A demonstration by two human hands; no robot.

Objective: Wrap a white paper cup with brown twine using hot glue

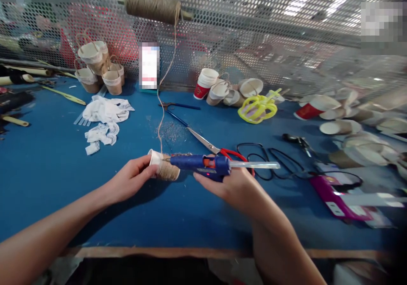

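My left hand [139, 175] grips a paper cup [155, 157] by its white rim end, the cup lying on its side just above the blue table. Twine [170, 172] is wound round the cup's lower part, and a strand [165, 71] runs up from it to a spool [152, 7]. In my right hand [233, 187] is a blue hot glue gun [200, 163], its fingers wrapped round the handle. The gun's nozzle points left and meets the cup near the edge of the wound twine; whether it touches is hard to tell. A clear glue stick [256, 165] sticks out of its back.
Scissors [203, 139] with red handles and pliers [182, 106] lie beyond my hands. Twine-wrapped cups [112, 83] stand at the back left near white paper scraps [106, 109]. A phone [149, 67] leans against the mesh. Black cable [273, 175] and a purple box [337, 196] lie right.
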